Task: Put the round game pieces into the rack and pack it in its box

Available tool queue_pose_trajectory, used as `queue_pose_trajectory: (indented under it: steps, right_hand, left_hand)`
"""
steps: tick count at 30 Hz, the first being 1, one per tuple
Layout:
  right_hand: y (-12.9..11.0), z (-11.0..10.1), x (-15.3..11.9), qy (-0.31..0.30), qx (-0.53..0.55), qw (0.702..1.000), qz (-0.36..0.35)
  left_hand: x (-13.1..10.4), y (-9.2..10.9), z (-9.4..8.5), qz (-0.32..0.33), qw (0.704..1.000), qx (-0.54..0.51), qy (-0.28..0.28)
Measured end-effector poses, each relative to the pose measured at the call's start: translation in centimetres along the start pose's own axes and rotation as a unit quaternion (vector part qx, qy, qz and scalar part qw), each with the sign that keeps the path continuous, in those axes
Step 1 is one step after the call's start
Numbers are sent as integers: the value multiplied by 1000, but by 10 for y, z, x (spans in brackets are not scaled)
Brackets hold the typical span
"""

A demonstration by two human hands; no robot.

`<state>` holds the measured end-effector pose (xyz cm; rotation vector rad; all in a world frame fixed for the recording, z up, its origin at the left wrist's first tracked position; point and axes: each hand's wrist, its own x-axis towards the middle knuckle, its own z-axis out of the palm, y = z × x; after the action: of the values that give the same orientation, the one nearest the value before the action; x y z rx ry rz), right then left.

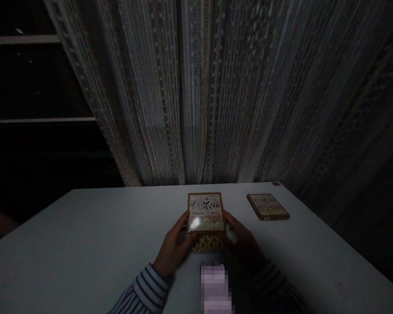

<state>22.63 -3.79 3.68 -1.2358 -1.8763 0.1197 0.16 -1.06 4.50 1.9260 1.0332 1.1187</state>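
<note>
Both of my hands grip a Chinese chess box lid (pixel 205 213), brown-edged, with dark lettering and a glare spot near its lower left. My left hand (pixel 173 244) has its fingers along the left edge and thumb at the lower corner. On the opposite edge, my right hand (pixel 244 237) holds it the same way, partly in shadow. Round, pale chess pieces (pixel 208 242) show in rows just below the lid's near edge; the lid hides the rest of them. Whether the lid touches the pieces I cannot tell.
A second, similar Chinese chess box (pixel 268 206) lies on the white table (pixel 101 244) to the right. Close to me is a blurred-out pinkish rectangular object (pixel 215 288). A small dark square (pixel 276 183) sits at the far right corner. String curtains (pixel 196 96) hang behind the table.
</note>
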Motion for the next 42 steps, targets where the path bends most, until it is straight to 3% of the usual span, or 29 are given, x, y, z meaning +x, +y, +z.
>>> queue_pose_trajectory:
  steps: [4,23,30,36,42]
  right_hand:
    - [6,3,-3,27,-37,997,-64]
    - [7,3,-7,2,-74,994,-76]
    - [7,6,-12,-17,-81,994,-72]
    - [9,8,-16,-44,-89,994,-55]
    - [10,11,-17,-60,-108,992,-36]
  left_hand:
    - [-1,-16,1,83,993,85,19]
    - [-8,-23,6,118,979,151,72]
    - [-13,-24,3,121,979,160,38]
    - [-17,-24,2,79,984,160,9]
    - [-18,-35,4,86,983,164,-7]
